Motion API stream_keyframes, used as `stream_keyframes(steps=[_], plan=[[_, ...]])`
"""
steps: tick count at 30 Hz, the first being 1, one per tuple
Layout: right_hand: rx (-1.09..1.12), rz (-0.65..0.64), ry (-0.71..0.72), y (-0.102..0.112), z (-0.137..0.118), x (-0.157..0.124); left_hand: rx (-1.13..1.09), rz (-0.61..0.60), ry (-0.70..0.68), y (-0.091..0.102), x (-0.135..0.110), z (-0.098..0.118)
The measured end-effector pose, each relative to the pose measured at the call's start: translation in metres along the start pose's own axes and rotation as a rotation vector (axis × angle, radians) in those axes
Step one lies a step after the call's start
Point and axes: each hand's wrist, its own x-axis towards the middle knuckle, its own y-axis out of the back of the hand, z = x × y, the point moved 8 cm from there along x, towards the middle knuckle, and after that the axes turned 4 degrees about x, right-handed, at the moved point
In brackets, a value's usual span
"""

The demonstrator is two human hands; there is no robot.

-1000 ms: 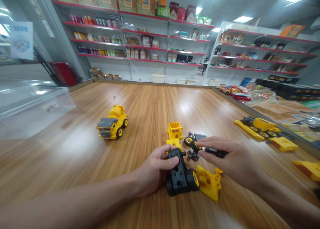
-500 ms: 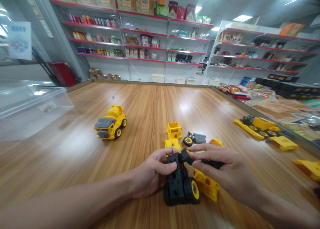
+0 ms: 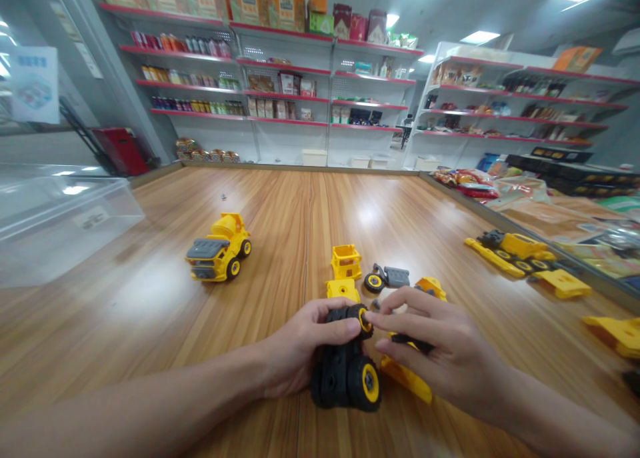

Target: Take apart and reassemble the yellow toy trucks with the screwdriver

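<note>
My left hand is closed around a black toy truck chassis, with its thumb near the upper wheel. A large black wheel with a yellow hub sits at the chassis's near end. A smaller wheel of the same colours is at the far end, against its side. My right hand touches that wheel's hub with a fingertip. Its curled fingers hold a slim black rod-like thing, mostly hidden. Just under the right hand lies a yellow toy part, partly covered.
Beyond my hands lie yellow truck parts and a grey part beside a loose wheel. An assembled yellow mixer truck stands left. More toy pieces lie right. A clear plastic bin is at the left edge.
The small wheel has gone from between my right fingers to the chassis's side. The chassis has shifted slightly left and turned. My right hand has moved a little left, with one fingertip at the hub.
</note>
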Motion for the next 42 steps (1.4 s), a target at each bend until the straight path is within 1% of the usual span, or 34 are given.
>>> stream_keyframes(steps=[2,5,7,11,14,17,21,24,27,36,39,42], plan=[[-0.008,-0.017,-0.034,0.002,0.001,-0.001,0.022,0.009,0.011,0.001,-0.001,-0.001],[-0.02,-0.063,-0.142,0.004,0.005,-0.001,0.075,0.029,0.045,0.002,-0.003,-0.002],[-0.041,-0.093,-0.183,0.003,0.004,-0.002,0.105,0.042,0.067,0.002,-0.005,-0.003],[-0.114,-0.137,-0.122,-0.002,-0.003,-0.003,0.123,0.052,0.06,0.001,-0.005,-0.003],[-0.151,-0.142,-0.082,-0.004,-0.005,-0.004,0.143,0.039,0.045,0.001,-0.004,-0.004],[-0.199,-0.14,-0.063,-0.004,-0.006,-0.005,0.16,0.052,0.04,0.002,-0.004,-0.005],[-0.24,-0.147,-0.042,-0.006,-0.007,-0.006,0.255,0.06,0.023,0.005,-0.004,-0.005],[-0.232,-0.131,-0.046,-0.006,-0.006,-0.006,0.344,0.075,0.0,0.006,-0.005,-0.003],[-0.22,-0.114,-0.075,-0.006,-0.004,-0.006,0.371,0.085,-0.003,0.006,-0.005,-0.003],[-0.224,-0.186,-0.111,-0.011,-0.002,-0.008,0.414,0.089,-0.005,0.005,-0.006,-0.001],[-0.238,-0.184,-0.087,-0.011,-0.002,-0.009,0.458,0.077,-0.017,0.002,-0.007,0.002],[-0.256,-0.21,-0.054,-0.013,-0.004,-0.01,0.521,0.099,-0.016,0.001,-0.009,0.003]])
